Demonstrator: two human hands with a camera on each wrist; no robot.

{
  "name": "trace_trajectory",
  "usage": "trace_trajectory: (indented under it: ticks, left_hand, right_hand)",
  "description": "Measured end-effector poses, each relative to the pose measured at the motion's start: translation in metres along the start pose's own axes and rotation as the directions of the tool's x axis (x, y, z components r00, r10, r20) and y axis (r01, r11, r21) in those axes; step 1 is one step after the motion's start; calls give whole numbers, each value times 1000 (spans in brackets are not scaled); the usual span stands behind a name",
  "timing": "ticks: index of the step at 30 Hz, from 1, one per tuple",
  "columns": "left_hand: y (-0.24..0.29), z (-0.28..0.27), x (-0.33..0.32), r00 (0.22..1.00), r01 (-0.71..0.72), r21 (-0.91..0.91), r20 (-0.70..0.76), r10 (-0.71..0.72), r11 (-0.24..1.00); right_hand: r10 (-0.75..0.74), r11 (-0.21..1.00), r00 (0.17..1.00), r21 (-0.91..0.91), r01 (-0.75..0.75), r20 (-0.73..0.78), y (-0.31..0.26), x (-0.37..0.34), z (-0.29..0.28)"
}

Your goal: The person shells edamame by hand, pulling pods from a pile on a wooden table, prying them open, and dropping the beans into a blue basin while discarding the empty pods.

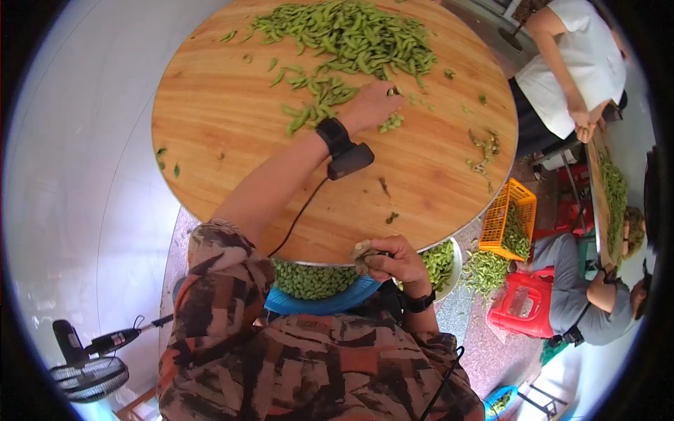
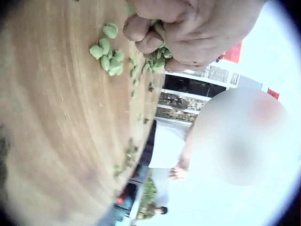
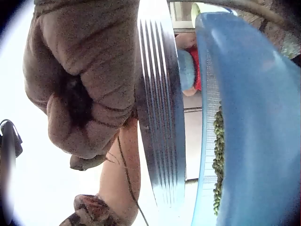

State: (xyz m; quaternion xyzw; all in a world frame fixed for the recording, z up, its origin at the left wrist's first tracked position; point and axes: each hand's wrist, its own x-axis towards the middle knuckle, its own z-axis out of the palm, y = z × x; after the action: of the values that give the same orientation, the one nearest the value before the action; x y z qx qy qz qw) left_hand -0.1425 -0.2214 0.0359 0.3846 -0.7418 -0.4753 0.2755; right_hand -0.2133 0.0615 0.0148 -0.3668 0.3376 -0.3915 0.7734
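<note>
My left hand (image 1: 375, 107) reaches over the round wooden table (image 1: 267, 147), fingers curled around green soybeans (image 2: 162, 52) at their tips. Beside it on the wood lies a small cluster of shelled soybeans (image 2: 110, 57). Unshelled soybean pods (image 1: 319, 102) lie just left of this hand, and a big heap of pods (image 1: 351, 31) covers the far side. My right hand (image 1: 399, 261) is at the near table edge. Its bent fingers hold a small crumpled greyish-green thing (image 1: 363, 257); its kind I cannot tell. In the right wrist view the palm is hidden by the curled fingers.
Below the near edge a blue basket (image 1: 288, 302) holds shelled beans, with a pale bowl (image 1: 456, 270) of pods to its right. An orange crate (image 1: 495, 217) and red stool (image 1: 502, 309) stand right. Other people are by a second table (image 1: 600, 203). A fan (image 1: 88, 379) stands lower left.
</note>
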Motion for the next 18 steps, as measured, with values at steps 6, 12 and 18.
trace_trajectory:
  ticks: [6,12,18]
  left_hand:
    - [29,-43,-118,959,175,-356,273,-77,918]
    - [7,-39,-247,877,-154,-169,430,213,974]
    - [-9,-17,-313,768,-482,354,611,192,802]
  right_hand:
    - [-11,994,1000,110,9,15,13,0,-8]
    - [-227,963,972,161,215,59,22,1,-13]
    - [-92,994,996,48,93,-20,15,1,-8]
